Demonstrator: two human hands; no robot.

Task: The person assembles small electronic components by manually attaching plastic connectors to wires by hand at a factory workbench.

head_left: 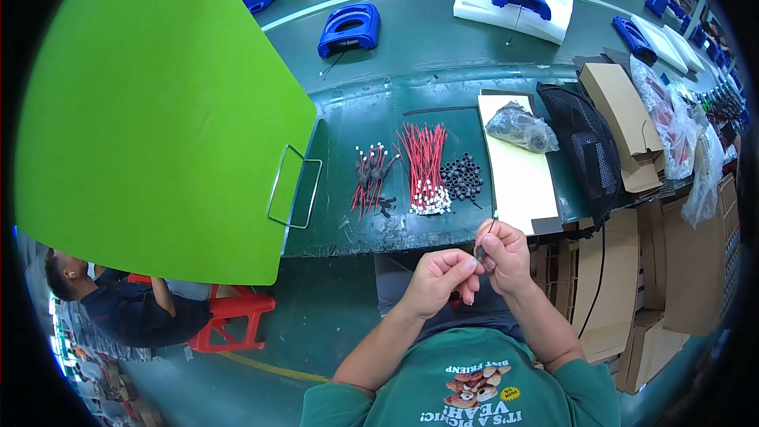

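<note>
My left hand [439, 277] and my right hand [503, 253] meet just below the bench's front edge. Both pinch a thin dark wire [490, 229] with a small dark sleeve [479, 253] at the fingertips. On the green bench ahead lie a bundle of red wires with white ends [424, 168], a smaller bundle of red and black wires [370, 178] to its left, and a cluster of small black ring-shaped parts [462, 175] to its right.
A cream board [518, 178] carries a clear bag of dark parts [520, 126]. A black mesh bag [587, 146] and cardboard boxes [624, 122] stand right. Blue moulded parts [349, 28] ride the conveyor behind. A large green panel [158, 111] fills the left; a person [118, 304] sits below it.
</note>
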